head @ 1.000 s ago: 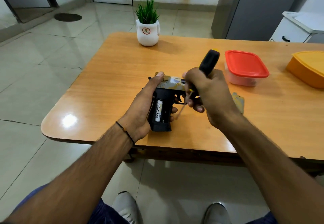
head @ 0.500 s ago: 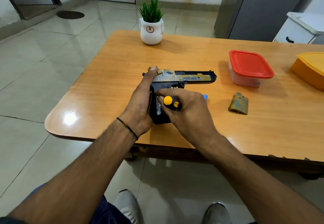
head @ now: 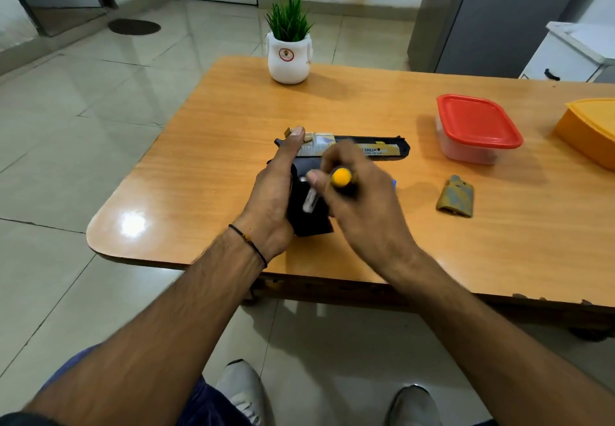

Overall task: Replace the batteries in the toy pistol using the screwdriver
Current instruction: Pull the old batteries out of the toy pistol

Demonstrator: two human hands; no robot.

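A black and gold toy pistol [head: 369, 148] lies on its side on the wooden table [head: 206, 159], barrel pointing right. My left hand [head: 273, 192] holds down its grip from the left, thumb stretched along the rear of the slide. A white battery [head: 310, 198] shows in the grip's uncovered compartment. My right hand [head: 362, 199] grips a screwdriver [head: 342, 179] with a black handle and yellow cap, held upright over the grip; its shaft and tip are hidden and the hand is blurred. The detached gold-and-grey grip cover [head: 456, 196] lies on the table to the right.
A clear box with a red lid [head: 477, 127] stands at the right, and an orange container [head: 590, 129] sits at the right edge. A white pot with a green plant [head: 289, 57] is at the back. The table's front edge runs just below my wrists.
My right hand turned the screwdriver from tilted beside the trigger to upright above the grip, then shifted slightly. The left hand kept holding the pistol in place.
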